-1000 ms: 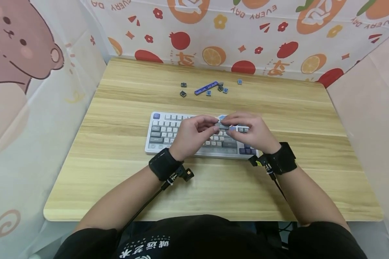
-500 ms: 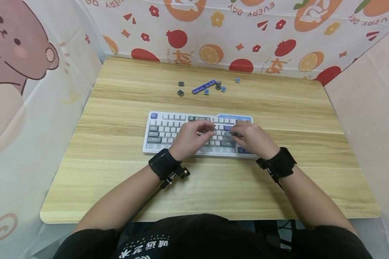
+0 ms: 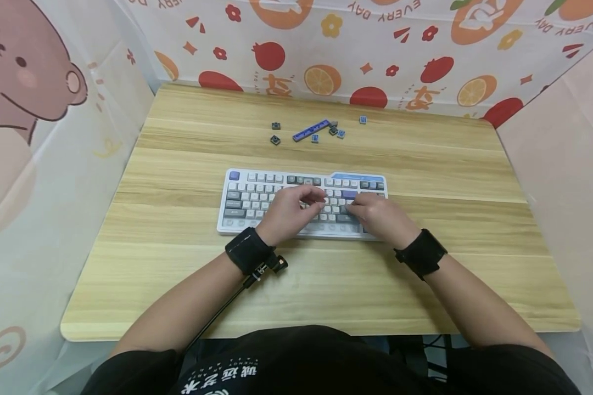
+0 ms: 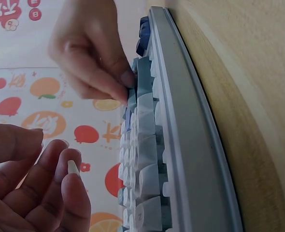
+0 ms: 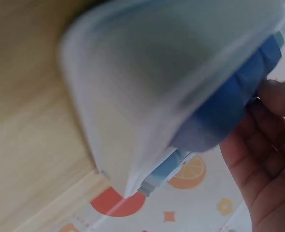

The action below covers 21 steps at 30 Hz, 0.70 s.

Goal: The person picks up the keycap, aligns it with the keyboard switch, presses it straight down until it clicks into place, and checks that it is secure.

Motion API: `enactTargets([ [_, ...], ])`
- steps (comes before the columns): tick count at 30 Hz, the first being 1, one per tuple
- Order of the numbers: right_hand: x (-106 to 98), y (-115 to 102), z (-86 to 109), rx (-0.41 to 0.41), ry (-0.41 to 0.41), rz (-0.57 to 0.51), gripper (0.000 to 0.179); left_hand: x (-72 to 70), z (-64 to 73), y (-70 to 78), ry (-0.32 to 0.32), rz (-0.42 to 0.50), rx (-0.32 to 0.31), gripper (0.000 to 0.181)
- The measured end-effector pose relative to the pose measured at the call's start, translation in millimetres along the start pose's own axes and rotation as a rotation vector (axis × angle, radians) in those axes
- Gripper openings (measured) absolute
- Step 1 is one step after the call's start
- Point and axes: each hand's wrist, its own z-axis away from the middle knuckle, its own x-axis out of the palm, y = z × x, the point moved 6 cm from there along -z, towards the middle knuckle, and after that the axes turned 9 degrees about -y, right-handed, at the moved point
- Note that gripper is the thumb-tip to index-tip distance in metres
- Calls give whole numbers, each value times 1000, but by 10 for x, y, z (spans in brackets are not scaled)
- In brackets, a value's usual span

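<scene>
A white and grey keyboard (image 3: 257, 189) lies in the middle of the wooden table. Over its right part, my right hand (image 3: 382, 216) pinches a grey keycap (image 4: 132, 96) between thumb and index finger, down at the key rows beside a longer grey key (image 4: 144, 75). In the right wrist view the fingers reach past the dark blue keys (image 5: 220, 113) at the keyboard's corner. My left hand (image 3: 294, 209) hovers above the middle keys with loosely curved fingers, thumb and fingertips apart and nothing between them.
Behind the keyboard lies a blue-purple strip (image 3: 311, 130). Several small switches are scattered around it, among them a black one (image 3: 275, 140) and a blue one (image 3: 363, 119). Printed cloth (image 3: 346, 66) stands along the table's back edge.
Both hands were together at the grey keycap over the upper right keys. The right hand has since drawn away with it, right and down to the keys; the left stays nearly in place.
</scene>
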Motion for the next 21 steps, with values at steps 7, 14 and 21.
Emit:
enactTargets([
  [7, 63, -55, 73, -48, 12, 107, 26, 3, -1, -17, -1, -9, 5, 16],
  [14, 82, -55, 80, -52, 45, 115, 24, 2, -2, -20, -1, -25, 10, 15],
  [21, 68, -88, 74, -44, 70, 143, 19, -36, -22, -4, 19, -53, 62, 12],
])
